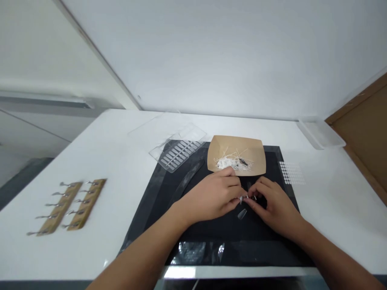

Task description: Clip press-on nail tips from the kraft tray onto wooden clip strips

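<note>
Pinching a silvery piece (241,199) with left hand (216,195), beside narrowed right hand (272,205) of unclear hold, just beyond a clear tip (242,214) slanting leftward toward the mat's (216,230) front edge.

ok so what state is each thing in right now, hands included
left hand, fingertips pinched on a small piece
right hand, fingers curled, meeting the left; grip unclear
brown tray, open, holding white shreds
clear tip, loose on the mat
black mat, spread flat
wooden strips, side by side, clips attached
dot sheet, flat, many dots still on
clear container, lid unclear
</note>
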A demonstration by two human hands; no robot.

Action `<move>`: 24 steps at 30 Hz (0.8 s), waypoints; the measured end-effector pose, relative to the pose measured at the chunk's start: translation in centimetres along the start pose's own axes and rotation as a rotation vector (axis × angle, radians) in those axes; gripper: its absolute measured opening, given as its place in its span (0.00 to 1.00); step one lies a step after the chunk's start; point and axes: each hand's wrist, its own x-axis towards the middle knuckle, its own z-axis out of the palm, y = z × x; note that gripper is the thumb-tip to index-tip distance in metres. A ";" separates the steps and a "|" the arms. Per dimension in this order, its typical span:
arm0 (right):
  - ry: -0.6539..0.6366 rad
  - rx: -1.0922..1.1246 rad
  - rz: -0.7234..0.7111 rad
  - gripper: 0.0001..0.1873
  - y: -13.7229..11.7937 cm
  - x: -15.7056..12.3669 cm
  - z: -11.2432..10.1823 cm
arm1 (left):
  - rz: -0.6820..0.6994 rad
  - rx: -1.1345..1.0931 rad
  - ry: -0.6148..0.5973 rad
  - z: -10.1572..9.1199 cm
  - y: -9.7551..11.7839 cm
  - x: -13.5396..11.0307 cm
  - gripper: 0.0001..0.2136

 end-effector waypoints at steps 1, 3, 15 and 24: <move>0.001 0.004 0.002 0.04 0.0 0.0 0.0 | -0.008 -0.026 0.016 -0.1 0.1 0.0 0.09; 0.001 0.009 0.002 0.04 0.0 0.0 0.1 | -0.025 -0.074 0.042 -0.4 0.2 -0.1 0.12; 0.038 0.003 -0.071 0.15 0.8 0.2 0.2 | -0.152 -0.187 0.113 -0.7 -0.2 -0.2 0.09; -0.001 -0.051 -0.191 0.13 0.8 0.3 -0.1 | -0.072 -0.213 0.129 -0.4 -0.1 0.2 0.08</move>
